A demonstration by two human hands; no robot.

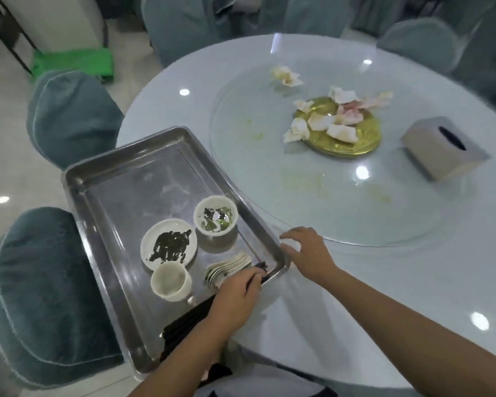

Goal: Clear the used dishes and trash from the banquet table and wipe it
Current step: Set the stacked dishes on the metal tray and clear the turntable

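A steel tray (121, 179) lies on the near left part of the round table (413, 282). It holds a small plate (169, 244) with dark scraps, a bowl (216, 215) with green leftovers, a white cup (171, 280), a stack of white spoons (228, 267) and a bundle of black chopsticks (185, 319). My left hand (235, 296) grips the chopsticks inside the tray. My right hand (307, 250) hovers with spread fingers at the tray's near right corner. Crumpled used napkins (321, 121) lie on and around the gold hub (355, 138) of the glass turntable (269, 196).
A grey tissue box (444, 150) stands at the turntable's right. Green smears mark the glass. Chairs in teal covers (69, 116) ring the table, two of them right beside the tray. A green cloth (72, 63) lies on the floor at the far left.
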